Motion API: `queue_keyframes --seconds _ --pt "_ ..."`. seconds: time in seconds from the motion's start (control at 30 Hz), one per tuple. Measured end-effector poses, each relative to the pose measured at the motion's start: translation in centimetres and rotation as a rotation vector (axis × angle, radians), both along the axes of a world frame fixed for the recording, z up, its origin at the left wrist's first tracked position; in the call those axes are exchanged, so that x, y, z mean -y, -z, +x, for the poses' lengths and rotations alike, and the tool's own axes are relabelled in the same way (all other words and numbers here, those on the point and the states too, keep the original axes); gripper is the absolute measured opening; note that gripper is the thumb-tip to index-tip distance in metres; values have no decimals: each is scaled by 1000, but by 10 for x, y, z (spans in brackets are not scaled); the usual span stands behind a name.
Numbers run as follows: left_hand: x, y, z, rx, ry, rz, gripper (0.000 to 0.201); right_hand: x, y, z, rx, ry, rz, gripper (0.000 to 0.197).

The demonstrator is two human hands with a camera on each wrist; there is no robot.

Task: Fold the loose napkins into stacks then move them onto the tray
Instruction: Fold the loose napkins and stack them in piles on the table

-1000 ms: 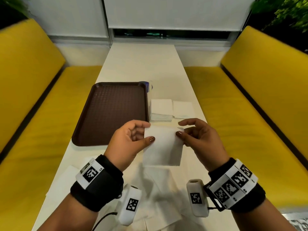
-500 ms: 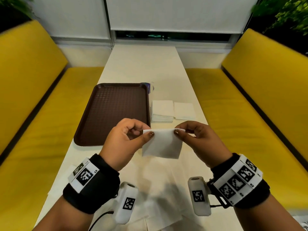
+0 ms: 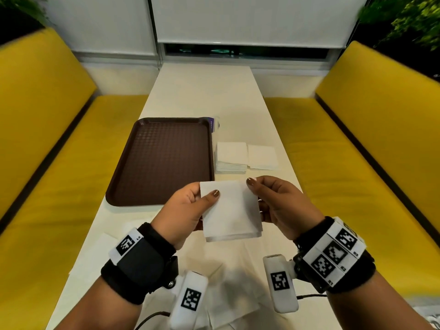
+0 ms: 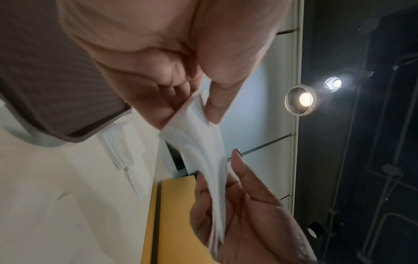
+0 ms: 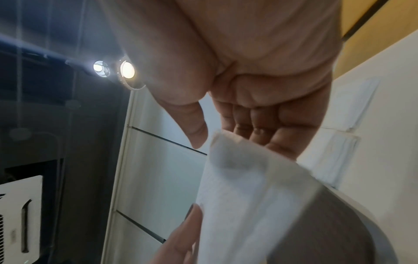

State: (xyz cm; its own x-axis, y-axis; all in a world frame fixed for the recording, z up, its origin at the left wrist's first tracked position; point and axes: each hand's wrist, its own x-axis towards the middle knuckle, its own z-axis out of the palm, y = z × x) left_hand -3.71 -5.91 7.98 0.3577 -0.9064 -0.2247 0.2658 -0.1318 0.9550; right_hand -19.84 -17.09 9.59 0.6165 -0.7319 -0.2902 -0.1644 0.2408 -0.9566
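From the head view, you hold one folded napkin [image 3: 229,209] in the air over the table [image 3: 202,91], just this side of the tray [image 3: 164,160]. Your left hand [image 3: 188,210] pinches its left edge, thumb on top; your right hand [image 3: 283,206] pinches the top right corner. Two folded stacks [image 3: 245,156] wait beside the tray, and loose napkins [image 3: 228,289] lie under your wrists.

The left wrist view shows thumb and fingers clamped on the layers, which fan apart toward the lower edge. Square those up before you let go, I'd say.

On the right wrist view, blurred, your thumb sits just beside the corner while the fingers back it. Run that thumb along the fold for a crisp crease, then lay it square on a stack.
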Motion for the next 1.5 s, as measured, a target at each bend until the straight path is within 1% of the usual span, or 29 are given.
queue_keyframes --seconds 0.13,0.23,0.37,0.5,0.63,0.77,0.83,1.0,1.17,1.27,1.4,1.5 --pt "-1 1 0 -1 -43 9 20 -5 3 -1 -39 3 51 36" --pt "-1 2 2 7 -54 3 23 -8 2 0 -31 12 72 33" --pt "-2 4 4 34 -40 5 30 -7 4 1 -31 28 39 32" --pt "-4 5 4 67 -27 -5 38 -6 7 0 -24 25 -6 10" --pt "-4 4 4 50 -33 -13 38 -5 9 0 -8 40 -41 14" --pt "-7 6 -2 16 31 24 28 -4 8 1 17 54 -52 20" --pt "-9 8 -5 20 36 64 26 -4 8 1 27 56 -58 20" --pt "-9 8 -3 66 23 59 28 -2 9 2 50 47 -46 26" --pt "-9 5 -4 128 96 45 27 -1 5 6 88 -6 -44 35" --pt "-10 4 -4 173 146 45 24 2 4 6 117 41 -75 32" --pt "-10 4 -4 241 192 40 20 5 5 3 182 67 -94 20" --pt "-5 0 -5 190 138 -39 22 6 8 2 224 66 -109 16"
